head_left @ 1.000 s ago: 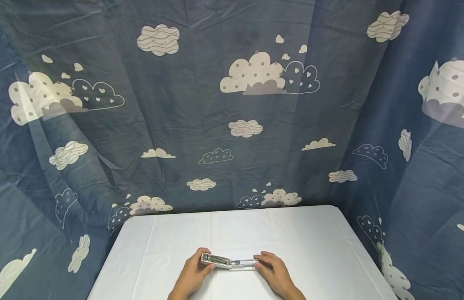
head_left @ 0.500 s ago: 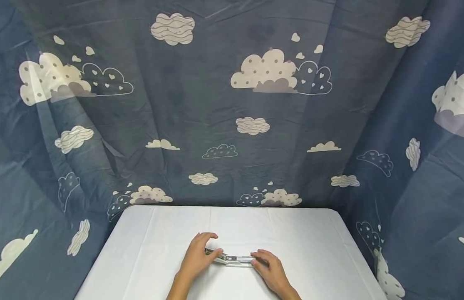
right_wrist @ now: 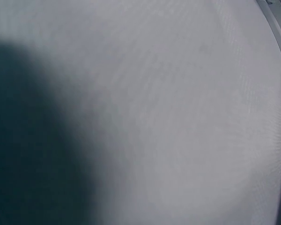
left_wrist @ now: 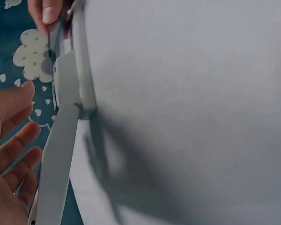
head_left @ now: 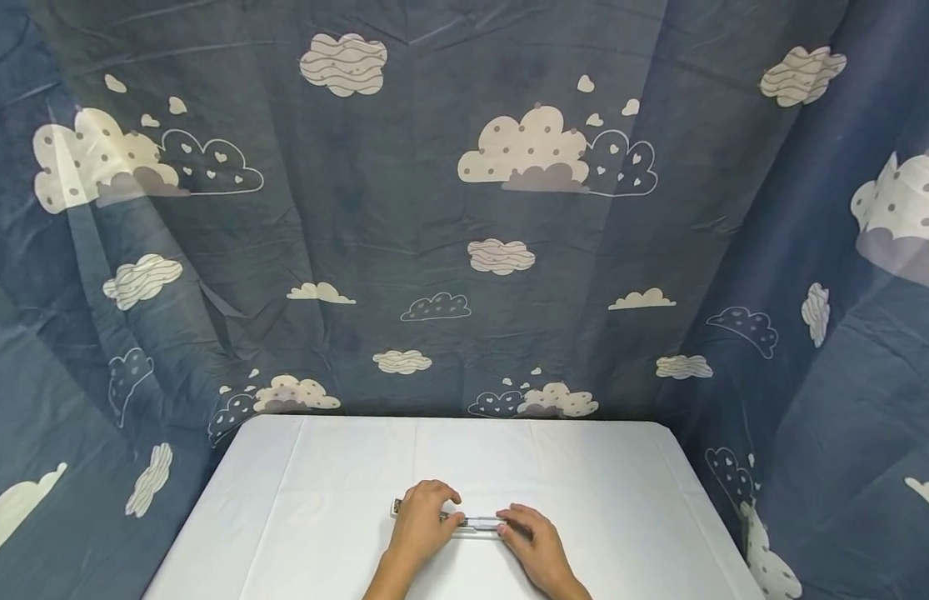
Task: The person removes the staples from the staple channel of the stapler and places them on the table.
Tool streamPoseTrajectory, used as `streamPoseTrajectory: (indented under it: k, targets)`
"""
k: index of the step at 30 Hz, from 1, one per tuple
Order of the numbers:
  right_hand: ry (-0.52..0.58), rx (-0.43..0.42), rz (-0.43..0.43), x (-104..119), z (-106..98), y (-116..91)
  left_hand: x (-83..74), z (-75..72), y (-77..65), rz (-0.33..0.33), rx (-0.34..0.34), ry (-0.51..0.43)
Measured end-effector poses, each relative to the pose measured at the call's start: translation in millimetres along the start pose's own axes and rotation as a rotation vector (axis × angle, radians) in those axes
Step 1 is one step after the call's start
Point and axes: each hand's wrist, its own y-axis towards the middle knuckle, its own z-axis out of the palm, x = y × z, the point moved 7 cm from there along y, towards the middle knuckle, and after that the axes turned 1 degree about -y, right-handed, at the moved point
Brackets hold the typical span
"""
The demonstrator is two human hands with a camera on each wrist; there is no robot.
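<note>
partly behind left hand [head_left: 425, 523]: stapler [head_left: 481, 524]

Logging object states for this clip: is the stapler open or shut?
Open. On the stapler, the cover is swung back, reaching past the end of the base in the left wrist view.

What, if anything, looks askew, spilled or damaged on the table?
I see nothing spilled or damaged on the white table. The one odd thing is the stapler, opened wide: its top arm angles away from the base beside the left hand instead of lying over it. The head view shows it partly hidden.
</note>
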Motion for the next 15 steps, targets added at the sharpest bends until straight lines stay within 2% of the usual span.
streamPoseTrajectory:
  k: [6, 15]
  targets:
    - [-0.010, 0.000, -0.004, 1, 0, -1, -1.4, 11.1, -6.1, -0.004, 0.066, -0.028]
    - [-0.047, -0.048, -0.039, 1, 0, -1, -3.6, 14.6, -9.8, 0.027, 0.057, -0.035]
